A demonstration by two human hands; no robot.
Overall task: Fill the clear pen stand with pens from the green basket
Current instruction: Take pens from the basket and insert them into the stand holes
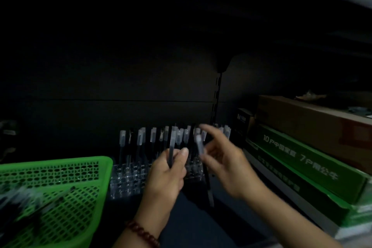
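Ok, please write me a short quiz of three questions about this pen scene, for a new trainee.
1. True or false: the green basket stands left of the clear pen stand.
2. What does the left hand grip? A) a pen B) a cardboard box C) nothing
3. Fill in: the bead bracelet sits on the ___ wrist.
Key: 1 true; 2 A; 3 left.

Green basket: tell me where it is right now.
Head view: the green basket sits at lower left, right beside the clear pen stand, left of the left hand.
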